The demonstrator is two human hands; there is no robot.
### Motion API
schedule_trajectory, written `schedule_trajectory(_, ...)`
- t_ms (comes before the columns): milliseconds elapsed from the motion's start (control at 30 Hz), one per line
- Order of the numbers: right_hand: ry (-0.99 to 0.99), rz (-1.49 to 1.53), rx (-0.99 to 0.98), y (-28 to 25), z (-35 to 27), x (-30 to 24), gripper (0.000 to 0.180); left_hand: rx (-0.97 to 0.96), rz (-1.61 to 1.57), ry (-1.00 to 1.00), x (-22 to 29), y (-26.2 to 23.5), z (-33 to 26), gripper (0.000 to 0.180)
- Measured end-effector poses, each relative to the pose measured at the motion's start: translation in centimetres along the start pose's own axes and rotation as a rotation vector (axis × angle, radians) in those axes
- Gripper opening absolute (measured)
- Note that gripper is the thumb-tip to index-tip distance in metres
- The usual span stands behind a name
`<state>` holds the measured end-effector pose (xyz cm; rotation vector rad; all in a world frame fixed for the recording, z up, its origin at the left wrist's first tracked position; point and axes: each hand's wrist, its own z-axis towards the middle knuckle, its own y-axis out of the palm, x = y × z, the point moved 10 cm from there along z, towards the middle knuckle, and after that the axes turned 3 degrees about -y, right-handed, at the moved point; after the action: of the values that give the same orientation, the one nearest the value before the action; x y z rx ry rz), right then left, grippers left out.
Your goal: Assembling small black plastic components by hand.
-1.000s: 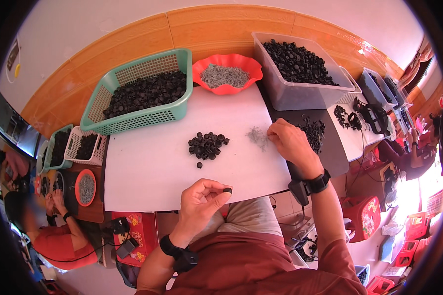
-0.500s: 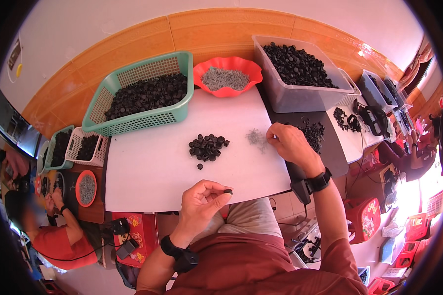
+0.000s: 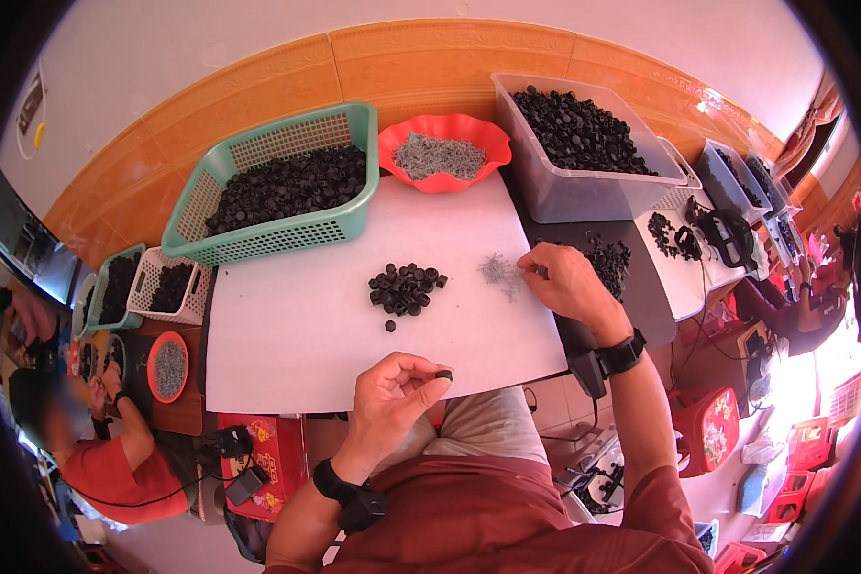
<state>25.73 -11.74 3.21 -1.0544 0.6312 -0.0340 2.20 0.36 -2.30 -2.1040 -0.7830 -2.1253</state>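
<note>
White surface (image 3: 297, 335) w/ parts piles: my left hand (image 3: 392, 387) pinches a small black cap (image 3: 444, 375), right hand (image 3: 564, 285) fingertips closed on a pin at the small metal pins (image 3: 500, 272), so I'd lift one only, keep cap steady.

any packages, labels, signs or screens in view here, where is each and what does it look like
Wall plate: far left on the white wall, pale upright rectangle with a yellow dot beside it; too blurred to tell whether it is a sign.
Red patterned boxes: on the floor at right, squarish, red with a pale floral print.
Red patterned box: under the table's left edge, same look.
No screen shows clearly.
</note>
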Motion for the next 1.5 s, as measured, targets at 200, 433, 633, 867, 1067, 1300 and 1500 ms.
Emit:
schedule_trajectory(200, -0.061, 0.038, -0.049, 0.4, -0.1, -0.3, 0.019, -0.002, -0.003, 0.007, 0.0, 0.0, 0.0, 0.019)
schedule_trajectory(433, -0.083, -0.017, -0.059, 0.8, 0.0, -0.4, 0.018, -0.006, -0.007, 0.018, 0.1, 0.0, 0.0, 0.019)
schedule_trajectory(633, 0.029, -0.135, -0.067, 1.3, 0.1, -0.2, 0.012, -0.005, -0.005, 0.012, 0.1, 0.1, -0.1, 0.019)
schedule_trajectory(867, 0.033, -0.171, -0.05, 1.2, -0.5, -0.5, 0.012, -0.01, -0.005, 0.02, 0.0, 0.1, -0.3, 0.019)
schedule_trajectory(1067, 0.018, -0.067, 0.028, 0.0, -1.4, -1.8, 0.011, -0.012, 0.001, 0.026, 0.0, 0.0, -0.1, 0.019)
schedule_trajectory(1300, 0.038, -0.076, -0.061, 0.4, -2.0, -3.2, 0.012, 0.01, 0.018, 0.028, 0.2, 0.0, -0.2, 0.019)
schedule_trajectory(1500, 0.049, -0.088, -0.089, 1.0, -2.1, -2.8, 0.015, 0.017, 0.002, 0.015, 0.0, -0.1, -0.2, 0.019)
